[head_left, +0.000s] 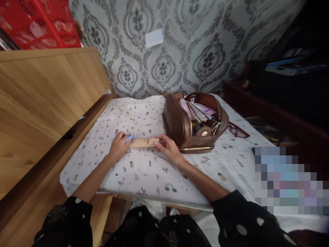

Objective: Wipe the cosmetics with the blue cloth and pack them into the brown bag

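Observation:
A long, narrow tan package with small dark print lies level just over the cloth, between my two hands. It looks like a cosmetic box or tube; I cannot tell which. My right hand pinches its right end, thumb on the near face. At the other end, my left hand has its fingers closed round a small light-blue crumpled piece, which touches the package. The left fingertips are partly hidden. Just right of my right hand stands an unzipped brown toiletry bag, with brushes and pink items inside.
A patterned white cloth covers the table. Dark-framed glasses lie right of the bag. A wooden cabinet borders the left side, carrying a red plastic basket. Patterned wallpaper rises behind. A blurred-out patch sits at right.

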The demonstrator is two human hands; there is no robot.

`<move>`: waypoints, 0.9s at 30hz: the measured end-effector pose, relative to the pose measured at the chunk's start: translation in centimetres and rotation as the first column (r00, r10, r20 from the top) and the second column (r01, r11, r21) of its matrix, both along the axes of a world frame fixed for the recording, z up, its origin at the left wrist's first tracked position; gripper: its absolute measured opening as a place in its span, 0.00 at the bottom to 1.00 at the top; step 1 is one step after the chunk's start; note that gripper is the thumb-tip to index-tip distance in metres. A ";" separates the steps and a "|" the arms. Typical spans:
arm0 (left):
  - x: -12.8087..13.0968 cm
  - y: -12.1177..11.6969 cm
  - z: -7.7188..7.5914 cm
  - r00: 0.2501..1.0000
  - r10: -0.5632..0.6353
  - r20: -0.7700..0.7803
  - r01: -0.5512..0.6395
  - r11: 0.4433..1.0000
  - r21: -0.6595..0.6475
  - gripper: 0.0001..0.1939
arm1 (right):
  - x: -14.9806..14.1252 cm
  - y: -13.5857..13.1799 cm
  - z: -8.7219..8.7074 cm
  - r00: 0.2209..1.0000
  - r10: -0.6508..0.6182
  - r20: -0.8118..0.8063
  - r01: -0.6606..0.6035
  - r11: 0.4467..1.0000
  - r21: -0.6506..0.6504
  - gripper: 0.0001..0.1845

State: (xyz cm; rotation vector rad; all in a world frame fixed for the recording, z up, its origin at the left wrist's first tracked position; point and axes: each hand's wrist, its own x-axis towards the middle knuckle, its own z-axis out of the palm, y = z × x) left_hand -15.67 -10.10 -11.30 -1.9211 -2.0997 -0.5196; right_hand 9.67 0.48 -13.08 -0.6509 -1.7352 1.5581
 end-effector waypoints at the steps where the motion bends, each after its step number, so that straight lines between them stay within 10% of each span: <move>1: 0.5 0.1 0.2 1.000 0.021 -0.004 -0.021 1.000 0.007 0.16 | 0.0 0.0 0.0 1.000 0.003 -0.002 -0.003 1.000 -0.007 0.26; 11: 10.1 1.2 3.1 0.933 -0.352 -0.072 0.356 0.933 0.049 0.16 | 0.1 -0.4 0.2 0.998 0.026 -0.053 -0.023 0.999 0.049 0.21; 22: -0.1 -0.5 0.6 0.993 0.017 0.118 -0.003 0.993 -0.117 0.13 | 0.3 -0.4 -0.3 0.999 0.051 0.003 -0.051 0.991 0.120 0.27; 27: 0.6 -0.8 1.5 0.992 0.003 0.127 0.007 0.997 -0.079 0.14 | 0.4 -0.7 0.0 0.999 -0.006 0.039 -0.007 0.945 0.327 0.24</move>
